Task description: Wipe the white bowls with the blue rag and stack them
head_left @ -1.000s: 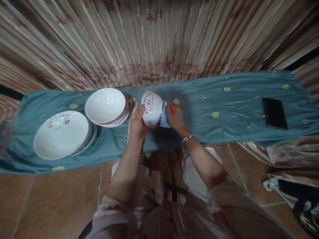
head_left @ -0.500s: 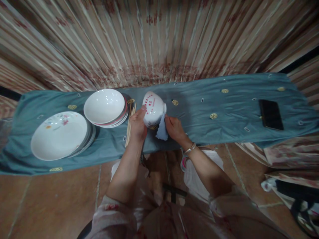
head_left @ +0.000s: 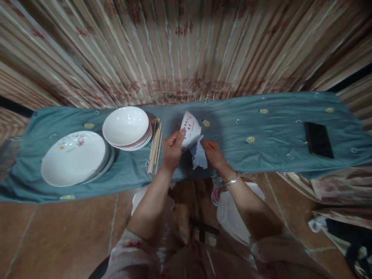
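A white bowl (head_left: pixel 192 126) with red lettering is tipped on its side above the cloth-covered table. My left hand (head_left: pixel 173 149) grips it by the rim, thumb on the outside. In my right hand (head_left: pixel 214 153) is a blue-grey cloth (head_left: pixel 199 155), pinched and held against the bowl near its foot. The cloth's lower part hangs loose. Just left of my left hand, several wooden chopsticks (head_left: pixel 155 149) lie on the table.
A stack of white bowls (head_left: pixel 126 126) stands left of the chopsticks. Farther left is a stack of larger floral plates (head_left: pixel 74 162). A black phone-like slab (head_left: pixel 319 140) lies at the right on the green tablecloth (head_left: pixel 270 135). A pleated curtain (head_left: pixel 186 58) hangs behind.
Both hands, with the bowl and the cloth, have shifted right, away from the chopsticks. The bowl has turned, and more of the cloth shows. The view has also moved slightly.
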A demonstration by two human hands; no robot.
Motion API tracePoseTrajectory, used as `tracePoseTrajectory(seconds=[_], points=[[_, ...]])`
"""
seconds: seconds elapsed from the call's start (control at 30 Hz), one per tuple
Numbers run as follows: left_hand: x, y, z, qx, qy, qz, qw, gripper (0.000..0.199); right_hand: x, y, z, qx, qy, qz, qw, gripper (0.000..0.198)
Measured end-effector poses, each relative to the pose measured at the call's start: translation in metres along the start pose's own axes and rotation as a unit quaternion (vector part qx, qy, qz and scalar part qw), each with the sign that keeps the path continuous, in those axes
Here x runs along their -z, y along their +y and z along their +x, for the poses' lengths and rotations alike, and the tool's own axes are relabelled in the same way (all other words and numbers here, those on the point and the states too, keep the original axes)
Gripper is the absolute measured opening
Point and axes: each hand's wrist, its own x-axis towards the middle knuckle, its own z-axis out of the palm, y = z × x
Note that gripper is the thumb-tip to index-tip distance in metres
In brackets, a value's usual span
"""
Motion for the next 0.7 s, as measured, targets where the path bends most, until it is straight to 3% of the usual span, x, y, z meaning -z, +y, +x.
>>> tracePoseTrajectory(seconds=[0.2, 0.33, 0.57, 0.7], points=[[-0.008, 0.001, -0.002, -0.073, -0.045, 0.074, 0.994, 0.032, -0.002, 0.001, -0.001, -0.042, 0.014, 0.095, 0.995, 0.051], [-0.014, -0.005, 0.001, -0.117, -0.071, 0.118, 0.984, 0.026, -0.002, -0.001, -0.002, -0.043, 0.017, 0.091, 0.995, 0.05], [-0.015, -0.008, 0.003, -0.103, -0.07, 0.122, 0.985, 0.027, 0.003, -0.001, 0.0, -0.043, 0.01, 0.071, 0.996, 0.051], [-0.014, -0.01, 0.003, -0.113, -0.085, 0.152, 0.978, 0.035, 0.016, -0.008, -0.001, -0.028, -0.038, 0.05, 0.998, 0.055]])
